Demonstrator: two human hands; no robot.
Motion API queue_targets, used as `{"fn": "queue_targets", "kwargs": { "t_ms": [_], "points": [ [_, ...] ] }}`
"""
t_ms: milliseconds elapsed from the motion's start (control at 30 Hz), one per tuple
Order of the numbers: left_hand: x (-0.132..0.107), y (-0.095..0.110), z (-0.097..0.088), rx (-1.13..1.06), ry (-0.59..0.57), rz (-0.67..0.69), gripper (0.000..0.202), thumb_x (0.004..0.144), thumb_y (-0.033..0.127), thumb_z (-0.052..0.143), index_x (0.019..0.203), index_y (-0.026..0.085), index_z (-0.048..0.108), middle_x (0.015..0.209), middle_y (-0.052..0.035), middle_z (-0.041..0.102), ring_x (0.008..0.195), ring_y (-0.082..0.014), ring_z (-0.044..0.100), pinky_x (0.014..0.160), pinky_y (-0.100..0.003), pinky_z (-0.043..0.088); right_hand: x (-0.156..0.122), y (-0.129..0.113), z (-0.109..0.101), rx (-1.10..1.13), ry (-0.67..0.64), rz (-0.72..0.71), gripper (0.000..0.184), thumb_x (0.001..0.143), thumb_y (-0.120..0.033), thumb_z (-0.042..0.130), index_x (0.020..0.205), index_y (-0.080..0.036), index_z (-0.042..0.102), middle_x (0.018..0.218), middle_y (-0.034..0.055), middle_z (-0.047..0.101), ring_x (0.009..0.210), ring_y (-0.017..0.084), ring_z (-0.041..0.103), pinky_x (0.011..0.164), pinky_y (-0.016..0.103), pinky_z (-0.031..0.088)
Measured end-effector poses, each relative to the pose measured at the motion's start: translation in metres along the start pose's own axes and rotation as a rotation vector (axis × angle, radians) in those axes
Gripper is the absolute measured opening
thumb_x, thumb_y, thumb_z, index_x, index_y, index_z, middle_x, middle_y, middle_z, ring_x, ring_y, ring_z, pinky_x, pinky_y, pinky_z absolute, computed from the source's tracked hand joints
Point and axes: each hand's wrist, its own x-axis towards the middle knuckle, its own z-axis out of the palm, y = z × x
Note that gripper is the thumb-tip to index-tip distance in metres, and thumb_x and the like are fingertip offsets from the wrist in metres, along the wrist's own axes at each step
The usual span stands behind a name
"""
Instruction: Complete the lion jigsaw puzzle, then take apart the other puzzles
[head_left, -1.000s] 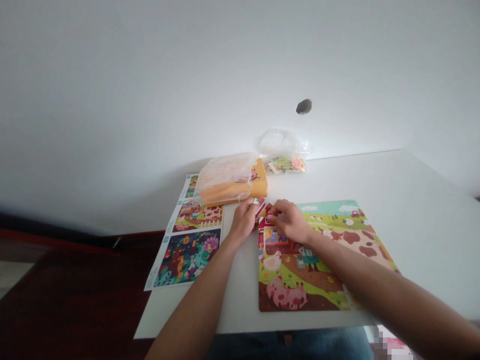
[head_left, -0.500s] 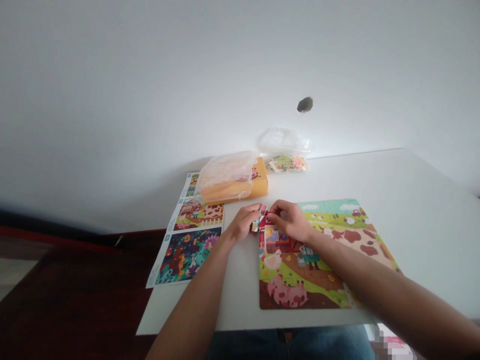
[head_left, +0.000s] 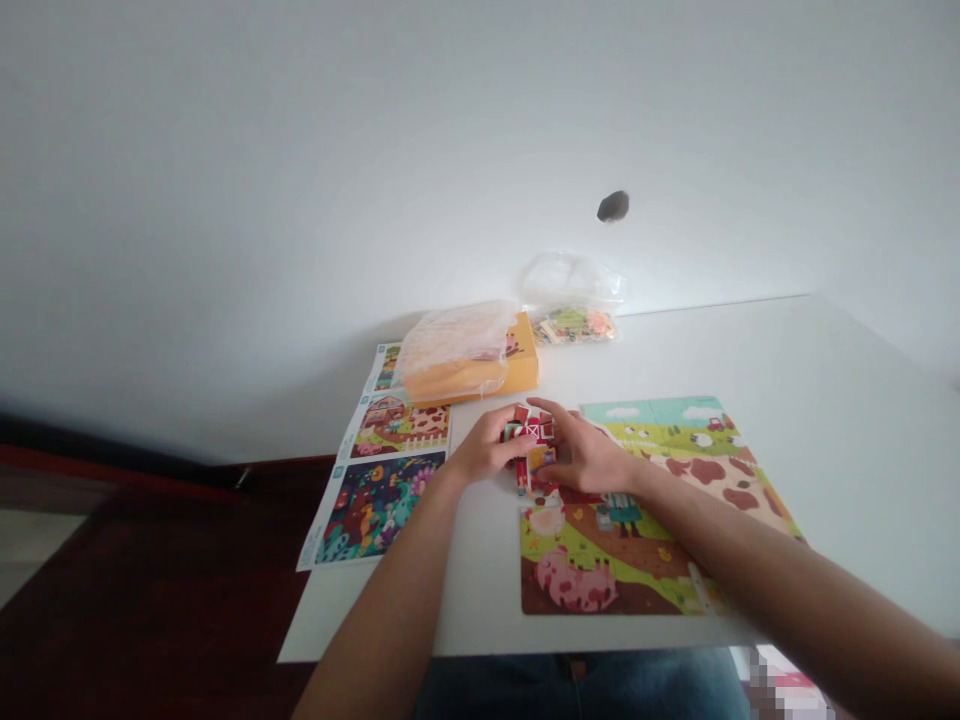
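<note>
A farm jigsaw puzzle (head_left: 637,575) lies on the white table, showing a cow, sheep, a hen and a pig. At its upper left, red barn puzzle pieces (head_left: 534,434) are between my hands, apart from the rest of the picture. My left hand (head_left: 484,448) is closed on the left edge of these pieces. My right hand (head_left: 589,452) curls round their right side, thumb and fingers gripping them. Some of the barn pieces are hidden under the fingers.
A yellow box (head_left: 517,375) with a clear plastic bag (head_left: 454,345) on top stands behind my left hand. A bag of loose puzzle pieces (head_left: 576,322) leans near the wall. On the left lies a sheet of reference pictures (head_left: 375,510), reaching the table's edge.
The barn pieces have come away from the puzzle's upper left, leaving a gap above the hen. My right hand has opened wider and now grips several joined pieces.
</note>
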Motion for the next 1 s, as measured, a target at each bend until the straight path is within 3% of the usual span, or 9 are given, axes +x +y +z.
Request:
{"fn": "queue_targets", "kwargs": {
  "t_ms": [200,500,700,867,1000],
  "points": [
    [0.002,-0.004,0.001,0.005,0.258,-0.01,0.045,0.076,0.034,0.069,0.115,0.012,0.068,0.093,-0.0067,0.07,0.081,-0.0198,0.062,0.077,-0.03,0.049,0.008,0.018,0.001,0.347,0.051,-0.025,0.102,0.075,-0.024,0.074,0.155,-0.019,0.011,0.063,-0.0088,0.051,0.066,0.013,0.052,0.069,0.027,0.042],
    [0.007,-0.004,0.009,-0.242,0.272,0.03,0.042,0.076,0.033,0.07,0.111,0.01,0.069,0.105,-0.0107,0.072,0.093,-0.0245,0.066,0.084,-0.033,0.05,0.006,0.012,-0.002,0.514,0.02,-0.031,0.1,0.074,-0.021,0.074,0.154,-0.019,0.014,0.068,-0.0072,0.055,0.068,0.013,0.052,0.068,0.027,0.043],
    [0.007,-0.006,0.017,-0.005,0.417,0.16,0.036,0.082,0.035,0.067,0.112,0.015,0.068,0.107,-0.0101,0.072,0.096,-0.0235,0.067,0.087,-0.033,0.051,0.008,0.009,-0.002,0.478,0.122,0.051,0.093,0.075,-0.02,0.071,0.152,-0.021,0.019,0.063,-0.0105,0.049,0.056,0.009,0.046,0.055,0.022,0.036],
    [0.004,-0.007,0.017,0.097,0.402,0.308,0.025,0.087,0.035,0.062,0.101,0.015,0.066,0.106,-0.0121,0.07,0.092,-0.022,0.068,0.079,-0.031,0.054,0.01,0.008,-0.005,0.461,0.091,0.121,0.096,0.076,-0.021,0.07,0.153,-0.018,0.013,0.061,-0.0102,0.053,0.054,0.009,0.047,0.053,0.022,0.036],
    [0.001,-0.005,0.018,0.232,0.395,0.484,0.018,0.086,0.03,0.063,0.097,0.017,0.065,0.104,-0.0119,0.07,0.092,-0.0217,0.067,0.083,-0.035,0.054,0.01,0.013,-0.003,0.387,0.089,0.101,0.096,0.076,-0.021,0.071,0.154,-0.016,0.014,0.064,-0.0072,0.059,0.058,0.011,0.053,0.057,0.023,0.041]
  ]
}}
